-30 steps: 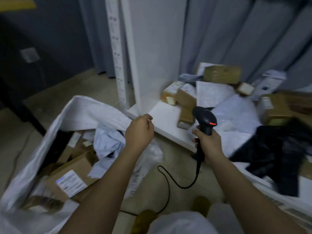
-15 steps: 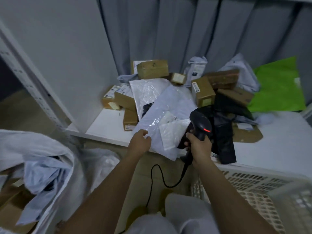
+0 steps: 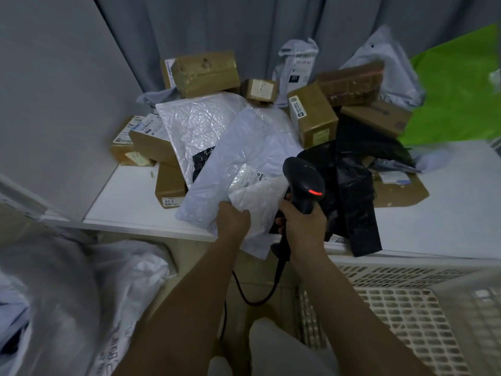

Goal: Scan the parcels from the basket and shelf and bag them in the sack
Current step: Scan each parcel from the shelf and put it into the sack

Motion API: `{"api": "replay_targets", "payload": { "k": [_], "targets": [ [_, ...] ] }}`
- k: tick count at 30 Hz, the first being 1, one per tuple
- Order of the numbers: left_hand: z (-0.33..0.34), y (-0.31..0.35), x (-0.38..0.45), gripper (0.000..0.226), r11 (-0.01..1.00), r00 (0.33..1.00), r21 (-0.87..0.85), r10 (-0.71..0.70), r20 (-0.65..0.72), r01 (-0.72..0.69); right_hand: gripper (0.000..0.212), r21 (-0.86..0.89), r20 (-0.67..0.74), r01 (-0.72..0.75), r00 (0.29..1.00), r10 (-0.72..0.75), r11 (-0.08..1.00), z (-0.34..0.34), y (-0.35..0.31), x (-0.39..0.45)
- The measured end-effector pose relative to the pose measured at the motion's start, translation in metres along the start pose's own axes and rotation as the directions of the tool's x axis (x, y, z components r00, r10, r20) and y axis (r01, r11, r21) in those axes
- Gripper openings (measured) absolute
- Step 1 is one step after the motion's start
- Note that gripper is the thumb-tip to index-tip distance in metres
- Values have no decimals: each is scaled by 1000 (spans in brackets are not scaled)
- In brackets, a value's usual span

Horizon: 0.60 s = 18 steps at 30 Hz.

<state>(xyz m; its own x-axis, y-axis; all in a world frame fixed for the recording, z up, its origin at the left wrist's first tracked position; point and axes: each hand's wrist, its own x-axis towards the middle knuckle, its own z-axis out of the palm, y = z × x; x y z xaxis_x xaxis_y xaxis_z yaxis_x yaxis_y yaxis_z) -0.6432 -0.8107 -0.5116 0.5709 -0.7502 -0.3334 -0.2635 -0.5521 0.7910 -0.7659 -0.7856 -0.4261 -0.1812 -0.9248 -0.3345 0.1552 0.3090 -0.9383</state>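
Note:
On the white shelf [image 3: 130,202] lies a heap of parcels: brown boxes [image 3: 311,115], white plastic mailers and black bags [image 3: 355,191]. My left hand [image 3: 233,221] grips the near edge of a small white padded mailer [image 3: 257,202] that overhangs the shelf front, on top of a larger white mailer [image 3: 244,158]. My right hand [image 3: 301,223] holds the black barcode scanner [image 3: 303,180], its red light lit, just right of that mailer. The white sack [image 3: 81,294] sits open at the lower left. The cream basket [image 3: 406,308] stands at the lower right.
A green bag [image 3: 455,99] leans at the shelf's back right. Grey curtains hang behind the shelf, and a white side panel [image 3: 54,104] closes its left end. The scanner's black cable [image 3: 252,297] loops down between my arms. A flat cardboard piece [image 3: 398,194] lies right of the black bags.
The view swung from the sack to the shelf. My left hand reached forward and took hold of the small white mailer. My right hand kept the scanner and moved beside it.

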Motion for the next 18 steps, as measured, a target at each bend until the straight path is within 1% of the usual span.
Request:
{"api": "replay_targets", "payload": {
  "k": [2, 4, 5, 6, 7, 9, 10, 12, 14, 18],
  "targets": [
    [4, -1, 1, 33, 996, 998, -72, 58, -4, -58, 11, -16, -1, 14, 1000, -14, 1000, -5, -1, 2],
    [4, 0, 0, 7, 985, 988, -75, 151, -43, -153, 10, -30, -20, 33, 999, -33, 999, -12, 0, 3],
    [1, 4, -1, 12, 978, 978, -77, 187, -93, -194, 12, -29, -33, 40, 999, -41, 999, -15, 1, 4],
    [-2, 7, -2, 24, 969, 963, -70, 226, -147, -238, 11, -21, -45, 40, 998, -41, 999, -18, 1, 4],
    [-8, 11, -4, 30, 958, 946, -73, 258, -195, -276, 10, -11, -57, 34, 998, -34, 999, -21, 1, 3],
    [-24, 21, -9, 33, 931, 910, -100, 314, -273, -351, 11, 22, -76, 2, 997, -1, 1000, -22, -2, -1],
    [-34, 26, -14, 32, 915, 890, -106, 343, -300, -389, 11, 49, -77, -17, 997, 21, 999, -21, -6, -4],
    [-59, 38, -26, 21, 884, 858, -111, 400, -322, -454, 10, 111, -66, -50, 996, 58, 993, -14, -17, -15],
    [-87, 47, -43, 12, 849, 819, -86, 470, -328, -522, 9, 178, -9, -72, 997, 75, 981, -3, -28, -32],
    [-151, 54, -94, 10, 759, 701, 84, 633, -327, -646, 21, 239, 144, -69, 989, 35, 969, 30, -51, -81]
  ]
}}
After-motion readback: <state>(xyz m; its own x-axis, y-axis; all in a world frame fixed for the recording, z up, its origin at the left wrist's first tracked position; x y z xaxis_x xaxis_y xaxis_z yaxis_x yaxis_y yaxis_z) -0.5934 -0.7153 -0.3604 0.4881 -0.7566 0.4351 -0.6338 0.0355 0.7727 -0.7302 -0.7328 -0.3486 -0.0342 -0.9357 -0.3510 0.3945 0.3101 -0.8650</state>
